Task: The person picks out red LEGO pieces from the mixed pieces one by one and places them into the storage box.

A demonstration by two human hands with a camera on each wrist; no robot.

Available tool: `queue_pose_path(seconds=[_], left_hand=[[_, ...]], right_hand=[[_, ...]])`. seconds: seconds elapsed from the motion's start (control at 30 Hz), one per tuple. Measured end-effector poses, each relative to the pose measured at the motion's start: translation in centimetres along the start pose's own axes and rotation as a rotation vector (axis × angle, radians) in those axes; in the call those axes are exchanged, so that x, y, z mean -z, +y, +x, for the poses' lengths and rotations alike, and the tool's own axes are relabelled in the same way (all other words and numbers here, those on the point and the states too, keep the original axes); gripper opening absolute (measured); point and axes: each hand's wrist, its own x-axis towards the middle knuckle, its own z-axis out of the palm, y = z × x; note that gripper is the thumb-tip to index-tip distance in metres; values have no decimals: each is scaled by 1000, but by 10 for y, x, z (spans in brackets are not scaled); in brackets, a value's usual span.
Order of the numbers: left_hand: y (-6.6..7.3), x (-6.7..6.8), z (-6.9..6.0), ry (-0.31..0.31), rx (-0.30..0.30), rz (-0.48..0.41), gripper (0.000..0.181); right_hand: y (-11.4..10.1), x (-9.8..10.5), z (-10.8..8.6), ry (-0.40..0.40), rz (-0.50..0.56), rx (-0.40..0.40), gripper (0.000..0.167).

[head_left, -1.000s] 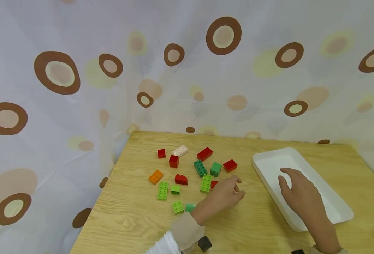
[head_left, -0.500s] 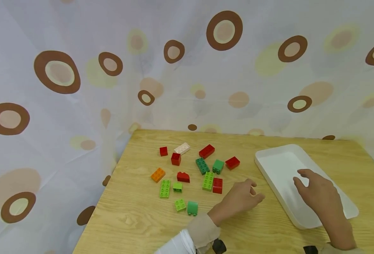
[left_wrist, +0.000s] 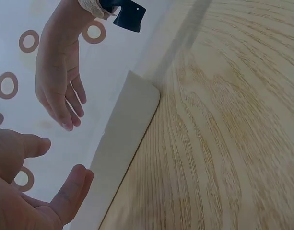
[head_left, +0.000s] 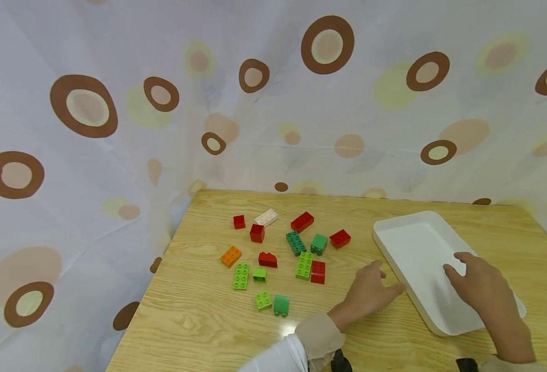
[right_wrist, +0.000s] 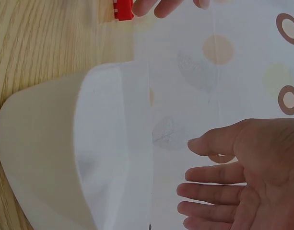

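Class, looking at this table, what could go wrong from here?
The left hand is close to the white tray, so it might bump it askew.

A long lime brick and a red brick lie side by side, so picking up one could nudge the other.

Soft, even light fills the head view, where the patterned curtain (head_left: 273, 119) looks cooler and greyer toward the left. A small patch of glare (head_left: 288, 326) shines on the tabletop (head_left: 189, 315) beside the white sleeve (head_left: 275, 356) (nearly blown out at its middle). Both wrist views are dimmer, with fine detail a little soft. In the left one, a dark shadow band (left_wrist: 185, 40) crosses the tabletop; in the right, the white tray's (right_wrist: 36, 153) outer wall is shaded, its inside pale.
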Motion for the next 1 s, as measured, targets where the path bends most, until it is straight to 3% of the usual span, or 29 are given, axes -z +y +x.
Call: queue_pose_path(seconds=[0.17,0.27,0.5,0.77,1.0], left_hand=[[4,-11,4,11,1,-54,57],[7,-16,4,21,14,-80,70],[10,-27,4,61,64,-12,94],[6,-40,10,82,4,-33,87],[8,-55,9,106,48,38,85]], right_hand=[[10,-1,1,-18,-10,-7,48],[17,-2,1,-30,-9,-20,48],[30,-6,-1,-39,-3,-71,47],[50,-8,-2,-54,-3,-115,48],[70,-12,-13,-60,16,-169,51]])
